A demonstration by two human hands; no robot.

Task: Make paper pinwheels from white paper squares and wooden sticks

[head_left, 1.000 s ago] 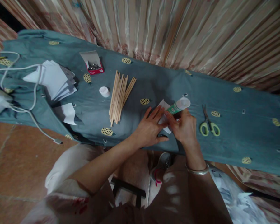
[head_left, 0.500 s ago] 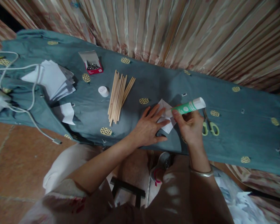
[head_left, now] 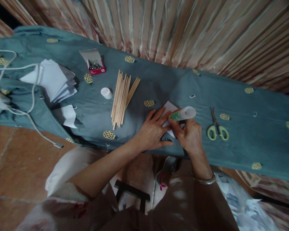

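Observation:
My left hand (head_left: 154,131) lies flat with fingers spread on a small folded white paper (head_left: 170,109) on the blue-grey cloth (head_left: 159,86). My right hand (head_left: 189,136) is closed round a green and white glue stick (head_left: 183,114), whose tip points down onto the paper beside my left fingers. Most of the paper is hidden under both hands. A bangle sits on my right wrist.
A bundle of wooden sticks (head_left: 122,96) and a white cap (head_left: 106,93) lie to the left. Further left are a stack of white papers (head_left: 54,80), a red box of clips (head_left: 94,62) and white cables (head_left: 19,96). Green-handled scissors (head_left: 216,127) lie to the right. Striped curtain behind.
The glue stick, which lay tilted out to the right half a second ago, has swung back upright with its tip on the paper. My left hand has stayed on the paper.

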